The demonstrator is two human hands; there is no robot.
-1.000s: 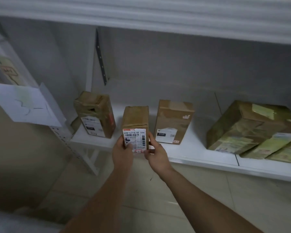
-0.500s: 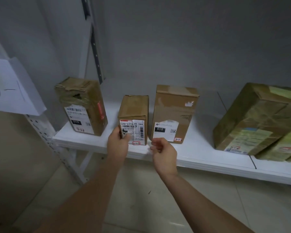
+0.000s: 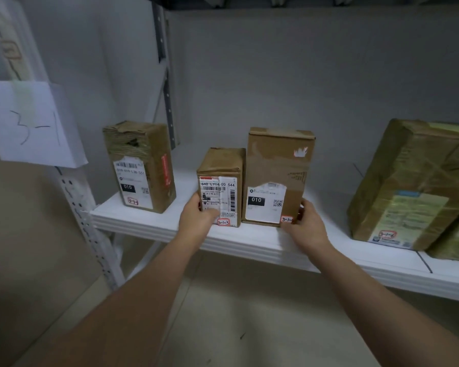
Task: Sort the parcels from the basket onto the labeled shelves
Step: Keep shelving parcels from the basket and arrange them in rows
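A small brown parcel [image 3: 221, 178] marked 3-1-3 stands upright on the white shelf [image 3: 252, 241]. My left hand [image 3: 196, 217] grips its lower left corner, thumb across the label. Touching its right side stands a taller brown parcel [image 3: 278, 165] with a 010 label. My right hand [image 3: 306, 225] holds that parcel's lower right corner, fingers curled round the edge. The basket is out of sight.
Another 010 parcel [image 3: 141, 165] stands at the shelf's left end. A large taped parcel [image 3: 414, 186] leans at the right. A paper sign reading 3-1 [image 3: 32, 123] hangs on the perforated upright [image 3: 90, 234]. Tiled floor lies below the shelf.
The small parcel went from held at the shelf's front edge to standing against the taller one. My right hand let go of it and moved right to the taller parcel's corner.
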